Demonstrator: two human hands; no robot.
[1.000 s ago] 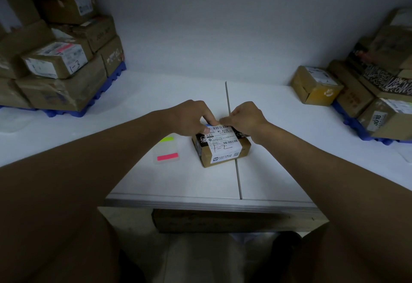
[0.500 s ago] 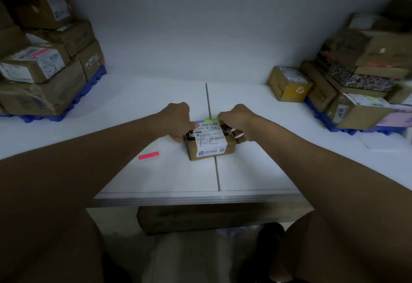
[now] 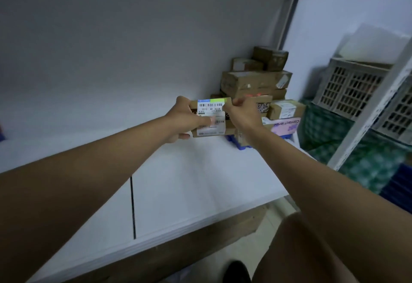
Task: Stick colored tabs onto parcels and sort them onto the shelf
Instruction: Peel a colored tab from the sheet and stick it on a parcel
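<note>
A small brown parcel (image 3: 210, 106) with a white barcode label is up in the air above the white table (image 3: 182, 184), held between both hands. A green tab (image 3: 219, 100) is stuck along the label's top edge. My left hand (image 3: 186, 119) grips the parcel's left side, thumb across the label. My right hand (image 3: 242, 113) grips its right side. The parcel faces me, in front of the stack of parcels (image 3: 258, 82) at the right end of the table.
The stack sits on a blue pallet (image 3: 239, 144) against the white wall. A pink-and-white box (image 3: 284, 124) lies at its front. To the right stand a white shelf post (image 3: 367, 115) and grey lattice crates (image 3: 352, 86).
The parcel has been lifted off the table and carried right toward the right-hand stack. The view has swung right; the pink tab and left stack are out of sight.
</note>
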